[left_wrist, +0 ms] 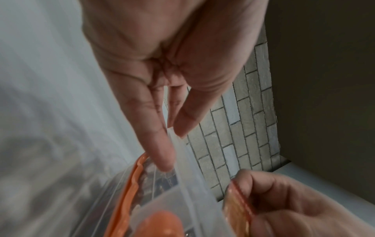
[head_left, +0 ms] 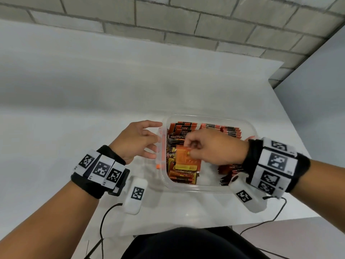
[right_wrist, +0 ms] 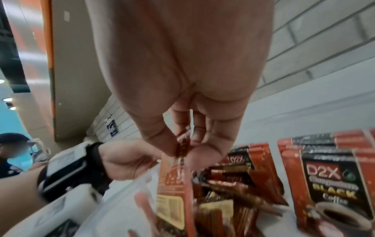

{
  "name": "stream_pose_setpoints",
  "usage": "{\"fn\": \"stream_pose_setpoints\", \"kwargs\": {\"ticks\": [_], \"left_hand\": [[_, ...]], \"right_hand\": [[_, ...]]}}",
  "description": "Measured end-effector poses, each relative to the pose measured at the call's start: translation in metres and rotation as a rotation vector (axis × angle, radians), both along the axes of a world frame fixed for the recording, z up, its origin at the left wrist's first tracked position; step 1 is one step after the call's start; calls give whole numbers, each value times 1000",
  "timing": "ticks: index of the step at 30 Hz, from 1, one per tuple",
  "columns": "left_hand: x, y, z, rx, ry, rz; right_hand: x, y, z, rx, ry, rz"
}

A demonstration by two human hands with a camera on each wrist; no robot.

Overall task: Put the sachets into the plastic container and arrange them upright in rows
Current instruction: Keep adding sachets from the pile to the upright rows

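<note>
Right wrist shows our right hand [right_wrist: 183, 150] pinching a light, limp sachet [right_wrist: 174, 189] by its top seam; our left hand [head_left: 139, 142], fingers relaxed, steadies the plastic container [head_left: 209, 188].

Clear plastic container [head_left: 209, 187], with orange clips [head_left: 162, 146] along its side. Orange sachet [head_left: 187, 158] with a yellow panel, pinched in the right hand [head_left: 214, 146]. Sachets [head_left: 231, 130] standing in rows: red-orange edges, black fronts. Nearest front, in the right wrist view, lettered "D2X" in white and "BLACK" in yellow [right_wrist: 332, 181], over a dark cup of coffee. White table [head_left: 93, 113]. Grey block wall [head_left: 186, 19] with darker joints. Black wristbands [head_left: 89, 182] carrying white tags printed with black square codes. Black cables [head_left: 104, 217].
</note>
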State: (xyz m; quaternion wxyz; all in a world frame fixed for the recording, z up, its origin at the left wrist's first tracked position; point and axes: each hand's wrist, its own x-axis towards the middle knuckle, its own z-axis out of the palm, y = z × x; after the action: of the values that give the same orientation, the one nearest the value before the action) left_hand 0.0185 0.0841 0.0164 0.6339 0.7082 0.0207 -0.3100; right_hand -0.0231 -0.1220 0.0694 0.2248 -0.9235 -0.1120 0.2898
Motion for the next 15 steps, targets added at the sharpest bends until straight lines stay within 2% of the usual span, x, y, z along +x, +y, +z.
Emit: {"fn": "stream_pose_setpoints", "kwargs": {"ticks": [8, 15], "left_hand": [[0, 0, -2, -12, 7, 6], [0, 1, -2, -12, 8, 12]], "right_hand": [[-9, 6, -26, -149, -47, 182], [-7, 15, -26, -224, 108, 260]]}}
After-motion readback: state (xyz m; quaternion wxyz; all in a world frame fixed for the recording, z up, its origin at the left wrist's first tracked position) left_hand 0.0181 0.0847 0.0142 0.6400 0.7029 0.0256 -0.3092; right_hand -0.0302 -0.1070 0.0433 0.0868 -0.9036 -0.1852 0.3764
